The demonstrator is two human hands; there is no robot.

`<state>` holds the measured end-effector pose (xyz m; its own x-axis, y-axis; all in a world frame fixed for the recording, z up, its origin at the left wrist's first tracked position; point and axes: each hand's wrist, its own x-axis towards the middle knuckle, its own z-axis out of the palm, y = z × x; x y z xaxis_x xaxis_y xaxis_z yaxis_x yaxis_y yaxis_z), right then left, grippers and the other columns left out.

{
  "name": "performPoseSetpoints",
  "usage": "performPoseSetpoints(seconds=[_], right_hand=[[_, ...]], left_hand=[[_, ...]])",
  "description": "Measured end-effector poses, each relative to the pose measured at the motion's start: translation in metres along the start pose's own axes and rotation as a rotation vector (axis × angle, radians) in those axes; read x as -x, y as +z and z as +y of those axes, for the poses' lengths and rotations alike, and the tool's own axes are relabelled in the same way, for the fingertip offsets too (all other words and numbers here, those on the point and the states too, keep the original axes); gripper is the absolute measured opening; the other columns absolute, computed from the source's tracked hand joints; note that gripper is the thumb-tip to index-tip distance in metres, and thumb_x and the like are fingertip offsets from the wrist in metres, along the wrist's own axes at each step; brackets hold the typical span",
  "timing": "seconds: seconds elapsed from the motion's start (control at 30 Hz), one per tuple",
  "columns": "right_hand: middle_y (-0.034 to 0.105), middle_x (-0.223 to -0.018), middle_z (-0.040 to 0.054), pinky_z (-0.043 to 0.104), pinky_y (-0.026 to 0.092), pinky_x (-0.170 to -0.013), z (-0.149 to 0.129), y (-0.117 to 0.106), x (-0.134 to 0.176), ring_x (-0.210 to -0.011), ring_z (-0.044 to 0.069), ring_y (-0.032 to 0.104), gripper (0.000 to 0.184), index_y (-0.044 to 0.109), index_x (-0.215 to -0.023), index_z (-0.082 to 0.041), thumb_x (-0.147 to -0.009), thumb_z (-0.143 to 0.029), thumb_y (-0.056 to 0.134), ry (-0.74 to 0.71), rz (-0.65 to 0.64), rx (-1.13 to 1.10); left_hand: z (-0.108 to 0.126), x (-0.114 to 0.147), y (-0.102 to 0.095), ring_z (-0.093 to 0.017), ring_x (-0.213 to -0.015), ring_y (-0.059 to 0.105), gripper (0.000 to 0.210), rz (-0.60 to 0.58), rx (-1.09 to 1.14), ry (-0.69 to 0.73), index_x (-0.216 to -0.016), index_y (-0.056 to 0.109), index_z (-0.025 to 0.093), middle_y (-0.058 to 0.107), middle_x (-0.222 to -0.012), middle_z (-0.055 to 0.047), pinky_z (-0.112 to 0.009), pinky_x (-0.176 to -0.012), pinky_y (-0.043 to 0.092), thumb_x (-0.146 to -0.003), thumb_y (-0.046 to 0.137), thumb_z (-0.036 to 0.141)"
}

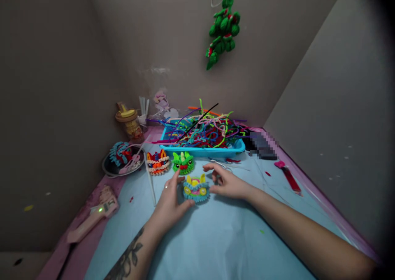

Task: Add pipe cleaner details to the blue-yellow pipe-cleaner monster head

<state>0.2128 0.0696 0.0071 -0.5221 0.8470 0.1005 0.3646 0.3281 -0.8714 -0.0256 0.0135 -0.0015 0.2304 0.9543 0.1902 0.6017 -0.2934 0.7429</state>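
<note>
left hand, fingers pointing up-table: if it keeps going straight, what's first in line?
Probably the green pipe-cleaner head: the left hand points up the table, fingertips just short of it. The blue pipe-cleaner head sits beside the thumb, off that line. Depth is unclear.

Three pipe-cleaner heads (196,188), one blue tray (203,151)
</note>
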Motion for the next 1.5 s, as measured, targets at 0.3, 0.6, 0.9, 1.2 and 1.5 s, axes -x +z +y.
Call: performPoseSetpoints(seconds=[0.3,0.6,0.9,1.2,1.5], right_hand=[[0.038,-0.132,0.0111,0.036,0.043,-0.087,0.000,0.011,0.005,-0.113,0.026,0.044,0.097,0.024,-0.139,-0.024,-0.057,-0.019,0.074,-0.115,-0.080,0.143],[0.043,-0.126,0.0103,0.034,0.045,-0.083,0.001,0.011,0.004,-0.107,0.024,0.047,0.091,0.028,-0.137,-0.024,-0.058,-0.017,0.073,-0.114,-0.076,0.132],[0.046,-0.120,0.0099,0.033,0.046,-0.081,0.000,0.011,0.003,-0.103,0.023,0.048,0.085,0.034,-0.134,-0.022,-0.058,-0.020,0.075,-0.136,-0.086,0.150],[0.042,-0.123,0.0109,0.035,0.045,-0.082,-0.002,0.010,0.004,-0.105,0.024,0.047,0.094,0.027,-0.138,-0.023,-0.057,-0.021,0.075,-0.101,-0.094,0.137],[0.048,-0.118,0.0118,0.037,0.043,-0.086,0.003,0.009,0.005,-0.092,0.020,0.051,0.099,0.021,-0.140,-0.019,-0.057,-0.021,0.075,-0.031,-0.095,0.145]], left_hand=[[0.004,0.002,-0.002,-0.026,-0.102,0.050,0.091,-0.022,-0.120,0.011,-0.139,0.019,0.023,0.055,-0.107,-0.009,-0.044,-0.089,0.039,-0.064,0.070,0.034],[0.011,0.001,-0.001,-0.027,-0.113,0.042,0.075,-0.049,-0.150,0.068,-0.134,0.034,0.029,0.047,-0.121,-0.009,-0.045,-0.094,0.037,-0.067,0.068,0.033],[0.010,0.001,-0.001,-0.028,-0.116,0.040,0.069,-0.043,-0.146,0.054,-0.130,0.038,0.024,0.045,-0.124,-0.011,-0.047,-0.096,0.035,-0.068,0.067,0.031],[0.003,0.001,0.003,-0.030,-0.117,0.042,0.079,-0.014,-0.111,0.048,-0.134,0.030,0.022,0.047,-0.126,-0.013,-0.049,-0.095,0.035,-0.066,0.068,0.032],[0.003,0.003,0.004,-0.029,-0.116,0.043,0.083,-0.030,-0.084,0.023,-0.137,0.026,0.021,0.049,-0.124,-0.014,-0.047,-0.094,0.036,-0.067,0.069,0.031]])
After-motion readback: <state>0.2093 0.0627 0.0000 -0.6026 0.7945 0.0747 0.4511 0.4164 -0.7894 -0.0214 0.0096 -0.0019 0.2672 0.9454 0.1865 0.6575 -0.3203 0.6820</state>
